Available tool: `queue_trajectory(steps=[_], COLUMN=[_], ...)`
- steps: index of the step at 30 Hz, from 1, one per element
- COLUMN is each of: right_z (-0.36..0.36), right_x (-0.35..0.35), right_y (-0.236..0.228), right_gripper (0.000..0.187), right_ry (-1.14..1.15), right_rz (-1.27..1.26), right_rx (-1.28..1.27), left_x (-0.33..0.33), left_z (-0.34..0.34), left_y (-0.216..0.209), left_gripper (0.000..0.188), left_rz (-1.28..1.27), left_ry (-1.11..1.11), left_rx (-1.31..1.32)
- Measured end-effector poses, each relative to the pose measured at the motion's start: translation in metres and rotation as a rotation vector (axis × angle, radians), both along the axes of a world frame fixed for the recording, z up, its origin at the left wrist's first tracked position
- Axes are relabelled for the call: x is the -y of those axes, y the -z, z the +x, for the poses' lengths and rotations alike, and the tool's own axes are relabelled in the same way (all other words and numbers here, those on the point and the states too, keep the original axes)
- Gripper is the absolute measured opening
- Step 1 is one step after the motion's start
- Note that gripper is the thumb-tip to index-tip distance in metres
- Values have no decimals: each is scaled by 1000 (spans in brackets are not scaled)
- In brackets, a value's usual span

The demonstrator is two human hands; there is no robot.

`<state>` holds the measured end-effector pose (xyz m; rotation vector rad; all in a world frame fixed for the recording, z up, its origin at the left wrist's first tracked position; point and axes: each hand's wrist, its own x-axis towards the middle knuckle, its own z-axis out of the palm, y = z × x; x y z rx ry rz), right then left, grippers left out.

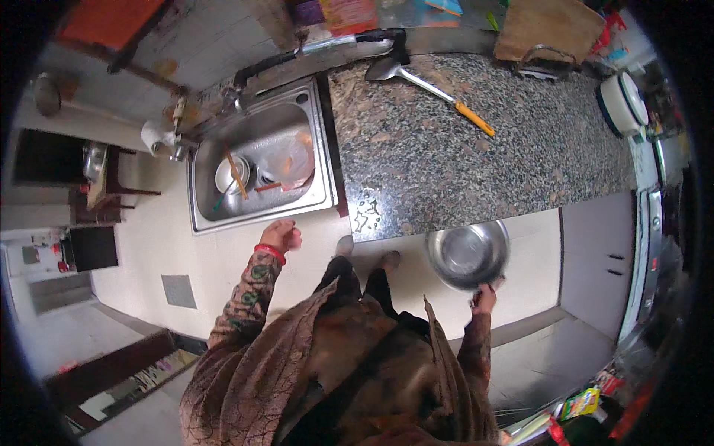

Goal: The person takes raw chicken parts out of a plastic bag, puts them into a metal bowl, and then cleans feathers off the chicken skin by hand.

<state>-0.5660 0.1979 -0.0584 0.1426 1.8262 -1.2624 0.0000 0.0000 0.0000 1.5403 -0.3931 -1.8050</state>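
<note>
A round stainless steel basin (467, 251) hangs past the front edge of the counter, its inside turned up. My right hand (485, 299) grips its near rim. My left hand (281, 236), with a red band at the wrist, is just off the front edge of the steel sink (256, 221); its fingers are curled and nothing shows in them. Inside the sink lie a white bowl (227, 178), wooden chopsticks (238, 177) and a clear, pinkish see-through item (286, 160). A spatula with a yellow handle (473, 117) rests at the back of the counter.
Small water puddles (364, 212) wet the left front corner of the granite counter (476, 175). A wooden cutting board (549, 30) leans at the back right, near a white round-lidded container (623, 104). The faucet (235, 100) stands behind the sink. Grey cabinet doors (595, 260) are on the right.
</note>
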Motion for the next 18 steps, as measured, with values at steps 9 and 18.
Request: queue_trajectory(steps=[9, 18], right_z=[3, 109], right_x=[-68, 103], right_y=[-155, -190], right_gripper=[26, 21], right_ry=[179, -34], right_rz=[40, -108], right_rx=[-333, -238], left_x=[22, 57], left_z=[-2, 39], left_y=[-22, 6], left_gripper=[13, 13], left_rz=[3, -68], left_ry=[12, 30], left_rx=[-64, -225])
